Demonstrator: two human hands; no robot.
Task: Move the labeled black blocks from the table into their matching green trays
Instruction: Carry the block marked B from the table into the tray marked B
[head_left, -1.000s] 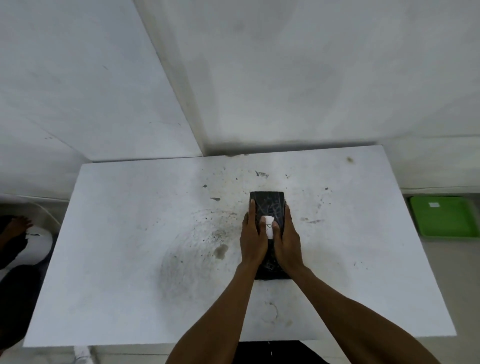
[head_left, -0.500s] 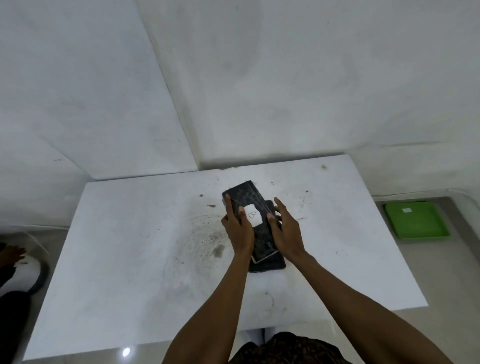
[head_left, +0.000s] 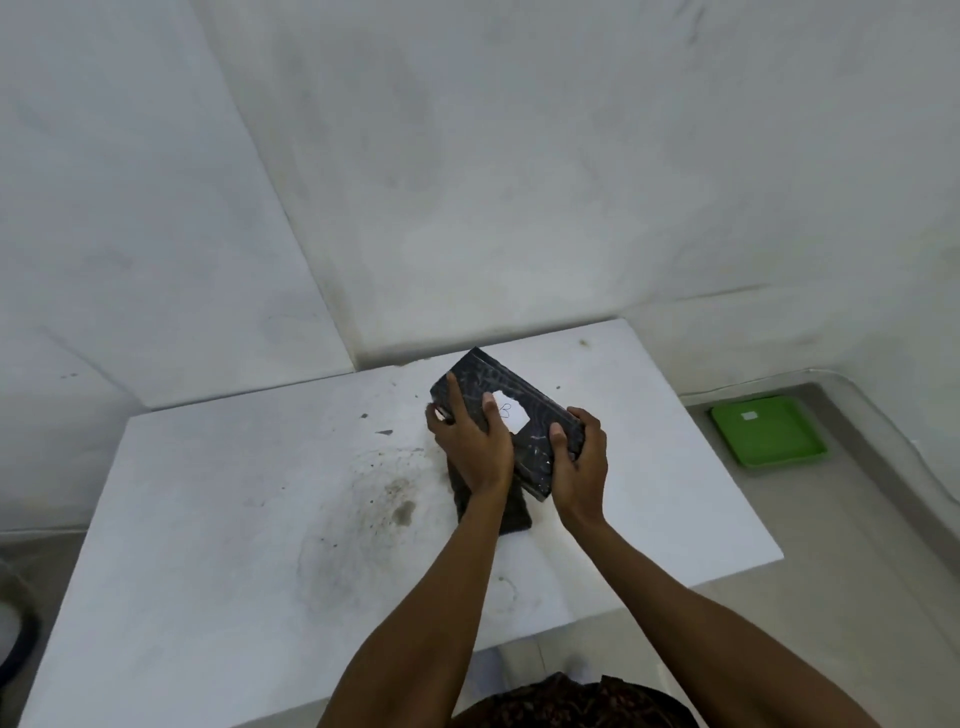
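Block B (head_left: 511, 415), flat on the stack a second ago, now hangs tilted at frame centre, clamped between your left hand (head_left: 475, 449) and right hand (head_left: 581, 462); carry it to the green tray (head_left: 769, 437) at right.

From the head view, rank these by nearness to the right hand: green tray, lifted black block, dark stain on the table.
1. Lifted black block: gripped by the right hand at its right edge.
2. Dark stain: on the table, to the hand's left.
3. Green tray: on the floor, off to the right.
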